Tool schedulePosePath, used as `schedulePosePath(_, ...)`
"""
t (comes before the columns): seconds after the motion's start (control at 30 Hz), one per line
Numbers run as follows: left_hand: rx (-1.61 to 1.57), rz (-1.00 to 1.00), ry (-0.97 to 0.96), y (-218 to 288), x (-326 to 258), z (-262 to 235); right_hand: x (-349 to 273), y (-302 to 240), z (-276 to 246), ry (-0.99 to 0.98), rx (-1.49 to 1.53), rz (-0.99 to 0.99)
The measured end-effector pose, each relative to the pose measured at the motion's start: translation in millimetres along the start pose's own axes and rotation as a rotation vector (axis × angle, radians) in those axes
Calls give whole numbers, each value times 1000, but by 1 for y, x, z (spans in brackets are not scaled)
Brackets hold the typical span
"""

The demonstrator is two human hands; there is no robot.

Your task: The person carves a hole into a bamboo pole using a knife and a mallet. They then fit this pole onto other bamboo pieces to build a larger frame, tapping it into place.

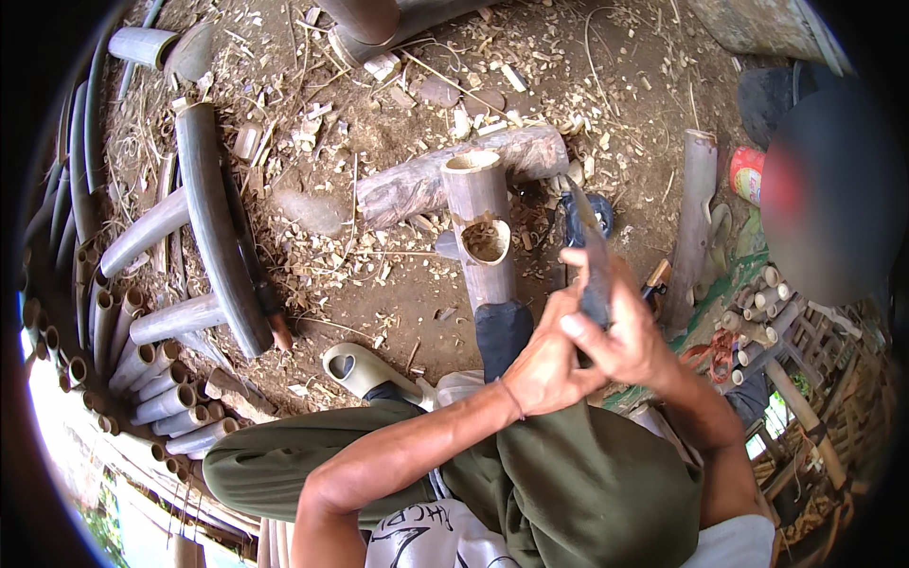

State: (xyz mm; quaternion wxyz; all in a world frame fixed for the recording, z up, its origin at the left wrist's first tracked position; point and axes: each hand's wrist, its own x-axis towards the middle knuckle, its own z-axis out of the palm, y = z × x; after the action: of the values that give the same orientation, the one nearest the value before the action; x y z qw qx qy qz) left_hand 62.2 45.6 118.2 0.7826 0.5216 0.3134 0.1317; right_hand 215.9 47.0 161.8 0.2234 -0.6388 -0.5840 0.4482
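Observation:
I sit over a short bamboo section [476, 194] that lies on the dirt in front of my knees, with an oval hole [486, 241] cut in its side. Its near end is covered by a dark wrapped shape [502, 336]. Just right of it, both hands close around a large knife [592, 270] whose dark blade points up and away. My right hand [630, 336] grips the handle from the right. My left hand [544, 364] clasps it from the left, wrist against my green-trousered knee.
A rough log [417, 185] lies behind the bamboo section. Cut bamboo poles [161, 379] are piled at the left beside a curved dark split piece [213, 218]. Another pole [691, 227], stacked small tubes [757, 312] and a seated person [833, 189] are at the right. Chips litter the ground.

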Motion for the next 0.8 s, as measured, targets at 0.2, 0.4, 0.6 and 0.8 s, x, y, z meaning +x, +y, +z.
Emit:
schedulePosePath(0.2, -1155, -381, 161, -8, 18, 3, 45, 14, -45, -539, -494, -157)
schedulePosePath(0.4, -1581, -413, 462, -15, 39, 11, 112, 12, -31, -1044, -603, -151)
schedulePosePath(0.6, -834, -817, 685, -8, 32, -4, 55, 45, 0, -714, -222, 190)
schedulePosePath(0.8, 110, -668, 287, -25, 11, -53, 1, 38, 80, -178, 216, 371)
